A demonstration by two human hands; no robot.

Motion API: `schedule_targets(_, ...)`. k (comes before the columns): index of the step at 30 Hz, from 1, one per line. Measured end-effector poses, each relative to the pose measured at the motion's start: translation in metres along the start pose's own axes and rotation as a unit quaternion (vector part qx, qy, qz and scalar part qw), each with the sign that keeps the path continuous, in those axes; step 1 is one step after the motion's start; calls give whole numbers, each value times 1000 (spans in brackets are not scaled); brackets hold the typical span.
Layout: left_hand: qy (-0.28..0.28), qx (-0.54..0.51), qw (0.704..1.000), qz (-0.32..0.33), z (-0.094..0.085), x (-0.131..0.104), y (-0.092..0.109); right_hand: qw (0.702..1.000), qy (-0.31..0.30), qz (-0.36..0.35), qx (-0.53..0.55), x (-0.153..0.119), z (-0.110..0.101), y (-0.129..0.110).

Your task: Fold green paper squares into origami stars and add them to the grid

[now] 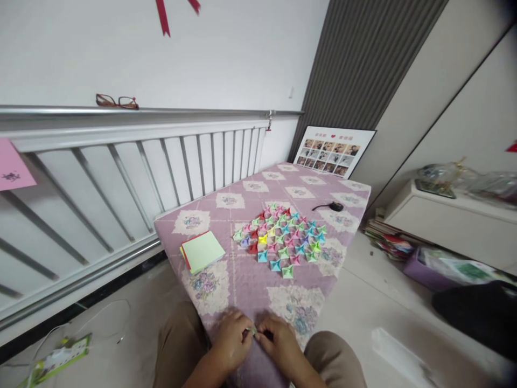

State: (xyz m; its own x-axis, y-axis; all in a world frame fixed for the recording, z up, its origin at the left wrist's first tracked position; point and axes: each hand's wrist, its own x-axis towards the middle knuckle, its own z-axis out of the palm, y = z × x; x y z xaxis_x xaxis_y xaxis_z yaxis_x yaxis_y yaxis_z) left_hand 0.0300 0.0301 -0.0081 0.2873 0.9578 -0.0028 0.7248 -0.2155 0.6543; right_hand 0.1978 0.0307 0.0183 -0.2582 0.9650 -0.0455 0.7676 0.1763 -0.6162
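Note:
At the near edge of the table, my left hand and my right hand meet with fingertips pinched together. Between them a little of a small green folded paper shows; the fingers cover most of it. Beyond the hands, several folded paper stars in green, pink, blue, red and yellow stand close together in rows. To their left lies a stack of coloured paper sheets, with a pale green one on top.
A purple flowered cloth covers the table. A black object with a strap lies behind the stars. A framed photo board leans at the far end. A white radiator runs along the left, with glasses on the rail above.

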Motion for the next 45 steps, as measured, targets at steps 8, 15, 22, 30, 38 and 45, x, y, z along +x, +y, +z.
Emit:
schedule_targets(8, -8, 5, 1000, -11, 0, 1, 6, 1000, -2, 26, -3, -1, -5, -6)
schedule_targets(15, -5, 10, 1000, -12, 6, 2, 2, 999, -2, 48, -24, 0, -5, -8)
schedule_targets(22, 3, -5, 1000, -9, 8, 3, -1, 997, 3, 27, -72, 2, 1, -7)
schedule_targets(30, 10, -42, 999, -16, 6, 4, 0, 982, 11, -2, -187, 4, 18, -3)
schedule_targets(38, 40, -112, 992, -36, 11, 3, 1, 981, 16, 20, -194, 8, 9, -19)
schedule_targets(45, 34, -127, 989, -67, 10, 3, 6, 991, 80, -4, -104, 7, 17, -18)
